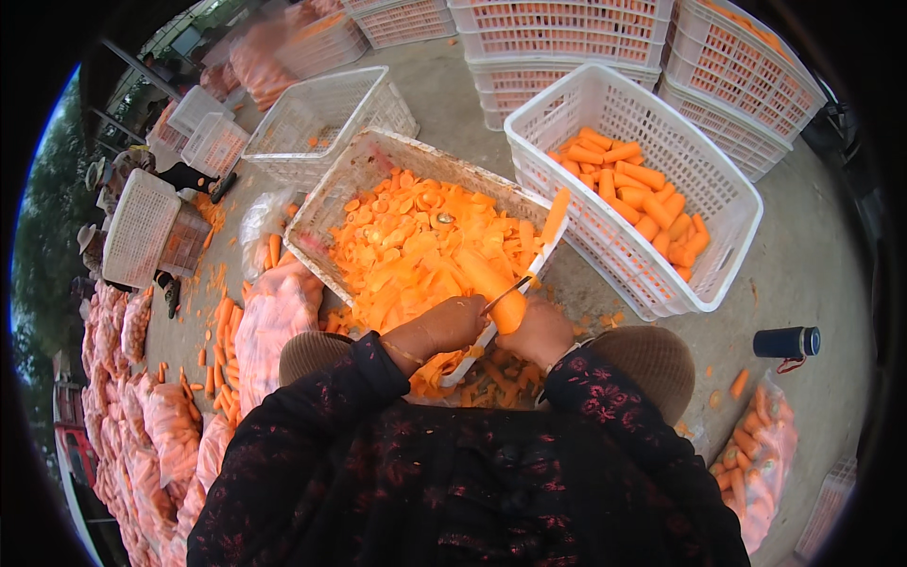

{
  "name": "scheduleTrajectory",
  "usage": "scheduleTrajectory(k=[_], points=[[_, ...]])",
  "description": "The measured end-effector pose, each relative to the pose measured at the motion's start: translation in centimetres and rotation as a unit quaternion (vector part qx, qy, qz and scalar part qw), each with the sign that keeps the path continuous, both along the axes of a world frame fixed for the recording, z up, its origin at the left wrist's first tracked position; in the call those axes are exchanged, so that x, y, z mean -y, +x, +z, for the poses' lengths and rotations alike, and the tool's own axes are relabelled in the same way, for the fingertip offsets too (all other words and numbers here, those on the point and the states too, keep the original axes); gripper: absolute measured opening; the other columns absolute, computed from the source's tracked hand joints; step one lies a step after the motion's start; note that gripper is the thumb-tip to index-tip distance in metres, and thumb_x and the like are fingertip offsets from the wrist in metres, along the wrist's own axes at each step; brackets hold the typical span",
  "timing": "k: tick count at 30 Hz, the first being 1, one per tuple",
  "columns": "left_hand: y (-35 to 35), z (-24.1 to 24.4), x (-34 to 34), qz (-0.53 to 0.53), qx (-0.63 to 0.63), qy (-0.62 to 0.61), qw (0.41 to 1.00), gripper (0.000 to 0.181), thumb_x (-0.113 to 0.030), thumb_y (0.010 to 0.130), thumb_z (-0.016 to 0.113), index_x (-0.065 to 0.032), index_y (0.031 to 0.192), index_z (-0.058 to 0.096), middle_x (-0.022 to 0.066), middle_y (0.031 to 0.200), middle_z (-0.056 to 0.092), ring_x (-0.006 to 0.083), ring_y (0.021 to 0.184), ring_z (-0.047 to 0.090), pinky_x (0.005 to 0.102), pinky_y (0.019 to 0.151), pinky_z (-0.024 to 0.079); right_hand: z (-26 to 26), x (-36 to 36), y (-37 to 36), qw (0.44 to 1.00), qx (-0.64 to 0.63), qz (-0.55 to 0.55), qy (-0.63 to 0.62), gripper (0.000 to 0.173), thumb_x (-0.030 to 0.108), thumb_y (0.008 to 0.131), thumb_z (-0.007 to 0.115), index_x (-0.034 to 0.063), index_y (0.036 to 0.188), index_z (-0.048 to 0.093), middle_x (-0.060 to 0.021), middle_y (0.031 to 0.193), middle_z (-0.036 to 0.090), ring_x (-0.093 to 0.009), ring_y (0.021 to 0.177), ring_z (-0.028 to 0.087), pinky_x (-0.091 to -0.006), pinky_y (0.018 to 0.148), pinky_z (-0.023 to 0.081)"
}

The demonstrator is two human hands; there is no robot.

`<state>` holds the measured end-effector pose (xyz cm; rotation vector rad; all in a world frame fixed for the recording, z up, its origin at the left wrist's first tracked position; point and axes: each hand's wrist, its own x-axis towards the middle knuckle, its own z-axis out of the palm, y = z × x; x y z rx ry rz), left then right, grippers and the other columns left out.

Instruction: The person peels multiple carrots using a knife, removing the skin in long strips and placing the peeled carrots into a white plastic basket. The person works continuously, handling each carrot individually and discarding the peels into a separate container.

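My left hand [459, 322] is closed around one end of a thin dark blade [506, 294], probably a peeler or knife, which lies across a large peeled carrot [489, 283]. My right hand [540, 332] grips that carrot near its lower end. Both hands are between my knees, over the near edge of a stained white crate [333, 181]. Orange peelings and carrot slices [418, 241] are heaped inside it. A long carrot piece [556, 216] rests at the crate's right corner. To the right, a white slatted crate [588, 241] holds several peeled carrots [648, 191].
Filled crates [560, 35] are stacked at the back. Another white crate [326, 113] stands behind the peelings. Bagged carrots [276, 312] and loose carrots [223, 354] lie left. A dark blue flask [785, 342] and a carrot bag [755, 453] lie right. People work at far left.
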<state>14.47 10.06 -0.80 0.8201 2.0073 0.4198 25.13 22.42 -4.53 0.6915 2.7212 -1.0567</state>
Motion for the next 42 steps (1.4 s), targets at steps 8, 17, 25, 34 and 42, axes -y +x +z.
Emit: scheduleTrajectory(k=[8, 17, 25, 34, 42], points=[[1.0, 0.0, 1.8, -0.068, -0.164, -0.01, 0.984, 0.016, -0.01, 0.082, 0.048, 0.004, 0.09, 0.049, 0.0235, 0.079, 0.06, 0.0374, 0.077, 0.059, 0.042, 0.064, 0.046, 1.4, -0.9, -0.3, 0.996, 0.082, -0.017, -0.02, 0.062, 0.036, 0.054, 0.068, -0.0019, 0.101, 0.051, -0.0182, 0.093, 0.058, -0.03, 0.086, 0.06, -0.0363, 0.072, 0.048], [0.4, -2.7, 1.5, -0.118, -0.174, 0.011, 0.978, 0.021, -0.013, 0.082, 0.051, 0.0036, 0.094, 0.047, 0.0238, 0.074, 0.059, 0.0385, 0.075, 0.058, 0.0437, 0.061, 0.045, 2.0, 0.1, -0.7, 0.995, 0.095, 0.008, 0.006, 0.062, 0.035, 0.056, 0.068, -0.0021, 0.102, 0.051, -0.0183, 0.097, 0.058, -0.029, 0.086, 0.06, -0.036, 0.073, 0.048], [-0.7, -4.1, 1.1, -0.115, -0.176, 0.051, 0.976, 0.028, -0.02, 0.083, 0.051, 0.0035, 0.098, 0.049, 0.0241, 0.078, 0.059, 0.0395, 0.077, 0.057, 0.0437, 0.065, 0.044, -1.4, -2.6, -0.6, 0.943, 0.022, -0.006, -0.331, 0.053, 0.027, 0.057, 0.072, -0.0021, 0.097, 0.057, -0.0113, 0.085, 0.062, -0.022, 0.077, 0.06, -0.0302, 0.07, 0.046], [-0.4, -0.4, 3.1, 0.107, -0.009, 0.099, 0.989, 0.019, -0.019, 0.087, 0.051, -0.001, 0.091, 0.047, 0.0145, 0.073, 0.059, 0.0236, 0.055, 0.057, 0.0327, 0.05, 0.044, -1.0, -2.1, -0.3, 0.919, 0.0, -0.054, -0.39, 0.048, 0.017, 0.062, 0.074, -0.0025, 0.1, 0.053, -0.0087, 0.089, 0.06, -0.018, 0.079, 0.057, -0.0269, 0.072, 0.044], [-4.9, -1.2, 2.0, 0.413, 0.228, 0.357, 0.806, 0.029, -0.029, 0.083, 0.059, -0.005, 0.089, 0.044, 0.0083, 0.072, 0.055, 0.0128, 0.044, 0.05, 0.0247, 0.039, 0.044, 4.3, -0.6, 0.5, 0.988, -0.089, 0.032, -0.12, 0.057, 0.024, 0.055, 0.074, 0.0021, 0.103, 0.051, -0.0138, 0.091, 0.057, -0.029, 0.086, 0.057, -0.0346, 0.075, 0.044]])
